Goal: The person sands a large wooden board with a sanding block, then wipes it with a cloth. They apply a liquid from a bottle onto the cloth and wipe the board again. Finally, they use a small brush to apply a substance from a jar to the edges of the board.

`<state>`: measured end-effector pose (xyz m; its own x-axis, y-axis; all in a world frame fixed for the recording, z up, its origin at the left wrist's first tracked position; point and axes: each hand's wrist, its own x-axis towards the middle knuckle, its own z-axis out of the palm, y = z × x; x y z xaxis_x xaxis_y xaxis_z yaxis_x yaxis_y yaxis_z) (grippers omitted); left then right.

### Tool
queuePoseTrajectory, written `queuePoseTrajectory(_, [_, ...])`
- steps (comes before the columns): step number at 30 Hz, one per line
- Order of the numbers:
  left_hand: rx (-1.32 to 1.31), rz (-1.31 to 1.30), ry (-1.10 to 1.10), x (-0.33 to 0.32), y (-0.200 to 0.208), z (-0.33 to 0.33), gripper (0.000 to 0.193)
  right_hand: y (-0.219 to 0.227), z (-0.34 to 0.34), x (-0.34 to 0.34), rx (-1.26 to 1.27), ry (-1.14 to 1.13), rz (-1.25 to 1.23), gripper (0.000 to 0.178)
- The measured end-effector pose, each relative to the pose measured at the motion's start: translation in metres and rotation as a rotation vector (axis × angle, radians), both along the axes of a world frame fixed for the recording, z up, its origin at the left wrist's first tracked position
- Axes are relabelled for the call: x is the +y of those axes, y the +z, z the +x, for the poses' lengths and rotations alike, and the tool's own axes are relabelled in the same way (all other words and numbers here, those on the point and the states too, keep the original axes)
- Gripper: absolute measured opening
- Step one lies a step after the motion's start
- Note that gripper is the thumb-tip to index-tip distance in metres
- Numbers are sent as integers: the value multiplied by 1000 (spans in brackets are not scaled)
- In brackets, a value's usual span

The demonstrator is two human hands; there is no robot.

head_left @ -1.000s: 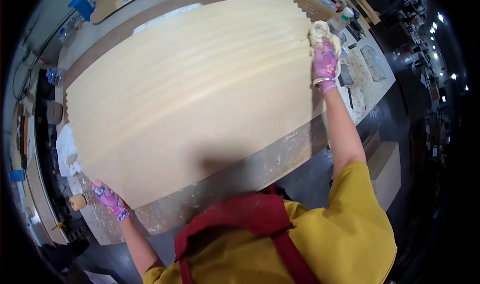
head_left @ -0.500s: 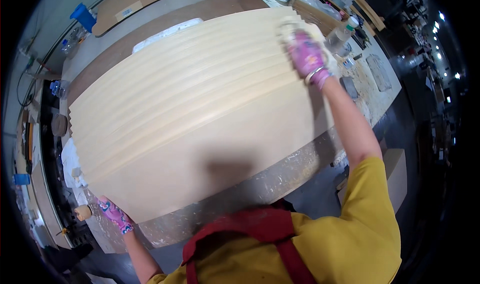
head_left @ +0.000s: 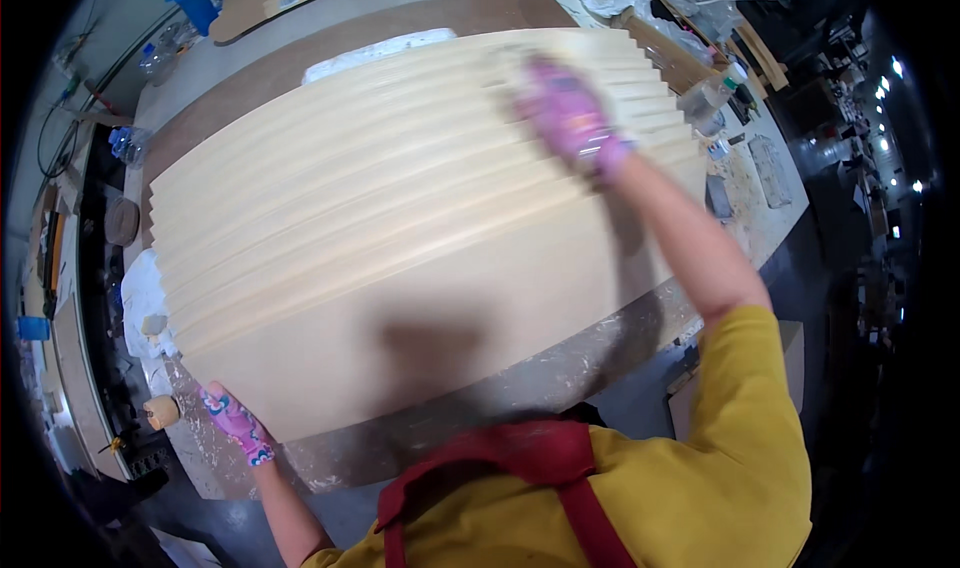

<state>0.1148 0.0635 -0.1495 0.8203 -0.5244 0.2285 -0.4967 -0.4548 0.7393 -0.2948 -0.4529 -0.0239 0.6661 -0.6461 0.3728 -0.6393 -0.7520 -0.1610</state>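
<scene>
A wide pale wooden panel [head_left: 400, 198] with long parallel ridges and a smooth near strip lies across the bench. My right hand [head_left: 568, 113], in a pink patterned glove, is on the ridged part toward the far right. It is closed over a pale cloth, smeared by motion and mostly hidden under the fingers. At the near left corner of the panel, my left hand [head_left: 235, 423], in a matching glove, is closed on the edge; some fingers are hidden.
The panel rests on a paint-marked bench [head_left: 330, 465]. Along the right stand a clear bottle [head_left: 708, 96] and a grey block [head_left: 718, 197]. A white cloth [head_left: 143, 298] and a small wooden piece [head_left: 161, 411] lie left. A blue container [head_left: 192, 3] stands at the far left.
My right hand has swept leftward over the ridges from the panel's far right end, with the cloth under it. My left hand stays at the near corner. The view has shifted slightly.
</scene>
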Motion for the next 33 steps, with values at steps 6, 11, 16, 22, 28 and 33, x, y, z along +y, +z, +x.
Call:
queuePoseTrajectory(6, [23,60,9,23,-15,27,39,-8,150,95,-150,506,-70,58])
queuePoseTrajectory(11, [1,79,-10,38,-20,33,39,16,-21,-20,46,-6,171,47])
queuePoseTrajectory(16, [45,-8,29,-2,-9,9,38,-7,-133,-97,107,-528,-117,54])
queuePoseTrajectory(22, [223,-225,35,25,-2,16,36,-5,21,-37,43,76,87,71])
queuePoseTrajectory(28, [298,-361,24,10,-25,34,30,20,-74,-137,171,-403,228,68])
queuePoseTrajectory(33, [-208,117,-30,-6,18,-1,24,26,22,-88,216,-190,160,44])
